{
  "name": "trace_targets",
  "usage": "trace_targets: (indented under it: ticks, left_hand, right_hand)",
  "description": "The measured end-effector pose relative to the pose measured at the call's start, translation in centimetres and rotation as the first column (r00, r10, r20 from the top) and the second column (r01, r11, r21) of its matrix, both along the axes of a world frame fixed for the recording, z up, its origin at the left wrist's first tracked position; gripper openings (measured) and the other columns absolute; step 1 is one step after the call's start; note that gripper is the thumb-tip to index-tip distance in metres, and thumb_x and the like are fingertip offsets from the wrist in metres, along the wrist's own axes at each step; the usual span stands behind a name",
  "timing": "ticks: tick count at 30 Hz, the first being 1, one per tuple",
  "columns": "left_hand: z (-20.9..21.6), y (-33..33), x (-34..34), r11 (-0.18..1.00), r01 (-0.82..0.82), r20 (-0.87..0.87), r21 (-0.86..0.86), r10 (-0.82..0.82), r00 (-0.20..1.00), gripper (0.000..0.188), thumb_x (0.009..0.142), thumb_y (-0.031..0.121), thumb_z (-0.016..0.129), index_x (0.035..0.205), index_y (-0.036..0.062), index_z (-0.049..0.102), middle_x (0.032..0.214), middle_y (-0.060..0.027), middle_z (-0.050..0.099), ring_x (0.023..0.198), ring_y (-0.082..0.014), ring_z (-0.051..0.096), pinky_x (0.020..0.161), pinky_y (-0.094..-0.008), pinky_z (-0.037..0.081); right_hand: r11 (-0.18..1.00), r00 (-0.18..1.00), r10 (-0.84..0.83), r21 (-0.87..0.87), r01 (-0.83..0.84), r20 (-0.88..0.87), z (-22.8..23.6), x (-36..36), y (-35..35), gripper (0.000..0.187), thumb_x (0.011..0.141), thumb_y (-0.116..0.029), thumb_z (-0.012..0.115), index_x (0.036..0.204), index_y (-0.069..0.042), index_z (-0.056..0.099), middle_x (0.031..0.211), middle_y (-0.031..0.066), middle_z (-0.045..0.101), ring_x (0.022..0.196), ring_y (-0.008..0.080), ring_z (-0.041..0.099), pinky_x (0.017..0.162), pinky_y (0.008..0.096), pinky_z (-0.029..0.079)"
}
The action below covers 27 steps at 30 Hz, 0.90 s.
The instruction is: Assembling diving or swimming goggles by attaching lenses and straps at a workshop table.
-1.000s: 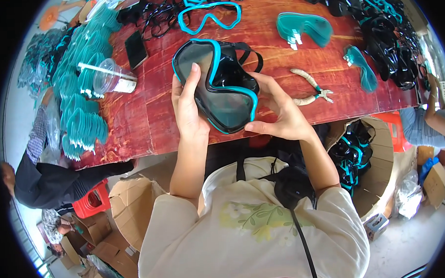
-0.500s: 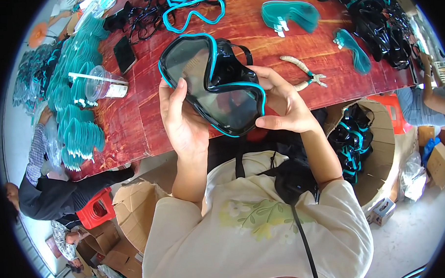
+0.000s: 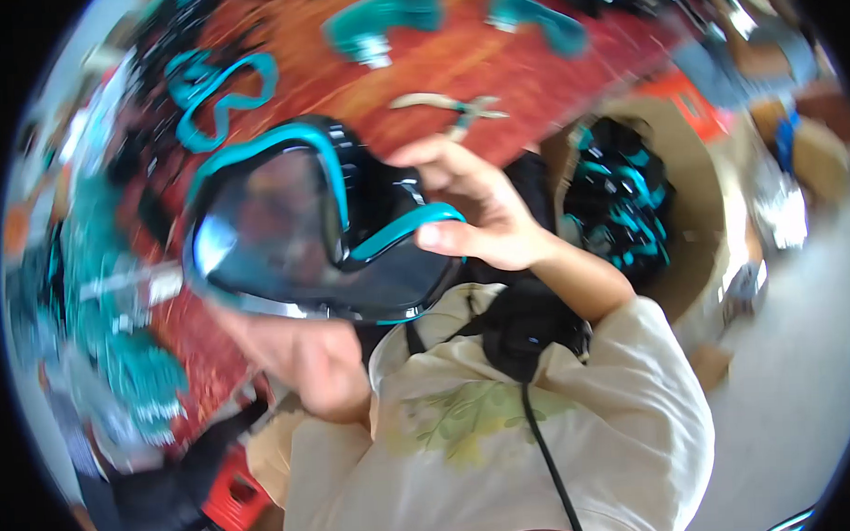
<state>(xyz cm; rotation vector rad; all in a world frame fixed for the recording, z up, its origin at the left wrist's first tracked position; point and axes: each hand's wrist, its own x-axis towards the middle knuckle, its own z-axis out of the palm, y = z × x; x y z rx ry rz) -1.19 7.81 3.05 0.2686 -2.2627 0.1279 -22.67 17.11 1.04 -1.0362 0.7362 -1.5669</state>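
The head view is blurred by motion, and compared with a second ago the black and teal diving mask (image 3: 302,232) has been lifted off the level of the red wooden table (image 3: 568,64) and is now held closer to the camera and tilted. The right hand (image 3: 479,217) is closed on its right side, thumb on the teal rim, while the left hand (image 3: 306,354) supports it from below, fingers hidden. It is judged that the mask is being turned for inspection; the pliers (image 3: 447,106) lie untouched on the table.
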Motion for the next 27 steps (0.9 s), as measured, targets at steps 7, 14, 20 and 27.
trace_targets:
  ticks: [7,14,20,27]
  left_hand:
    - [-0.2,3.4,-6.2,0.277,0.566,-0.454,0.776,-0.377,0.807,0.079,0.088,0.032,0.059,0.139,-0.0163,0.024,0.125,-0.0348,0.048,0.109,-0.0483,0.056,0.096,-0.0480,0.048]
    - [-6.4,0.9,-5.0,0.138,0.380,-0.344,0.915,-0.227,0.911,0.028,0.096,0.007,0.048,0.119,-0.0085,0.052,0.105,-0.0199,0.063,0.097,-0.0300,0.065,0.089,-0.0399,0.053]
    - [-7.2,-1.4,-3.2,0.247,0.158,-0.191,0.956,0.118,0.975,0.017,0.095,0.005,0.054,0.109,-0.0046,0.058,0.095,-0.0144,0.066,0.088,-0.0206,0.066,0.084,-0.0318,0.053]
    - [-3.5,-4.5,-1.5,0.132,0.450,-0.465,0.883,0.134,0.875,0.019,0.088,-0.007,0.061,0.107,-0.0024,0.059,0.098,-0.0110,0.063,0.092,-0.0198,0.065,0.083,-0.0296,0.052]
  right_hand:
    - [0.751,0.750,-0.660,0.071,0.656,0.054,-1.1,-9.7,10.9,0.038,0.087,-0.029,0.059,0.117,-0.005,0.059,0.090,0.0044,0.060,0.086,0.0141,0.062,0.077,0.0272,0.049]
    - [0.102,0.003,-0.935,0.261,0.960,0.354,-10.4,-14.3,29.6,0.031,0.100,-0.026,0.047,0.118,-0.003,0.058,0.116,0.0120,0.063,0.108,0.0224,0.060,0.092,0.0359,0.048]
    - [-0.583,-0.186,-0.170,-0.054,0.811,-0.968,-26.0,-14.9,41.3,0.051,0.091,-0.044,0.063,0.112,0.002,0.060,0.105,0.0204,0.065,0.094,0.0336,0.062,0.085,0.0381,0.048]
    - [-0.256,0.147,0.515,0.012,0.967,-0.845,-23.5,-16.5,38.3,0.069,0.076,-0.049,0.074,0.128,-0.010,0.053,0.131,0.0328,0.042,0.120,0.0494,0.043,0.099,0.0558,0.039]
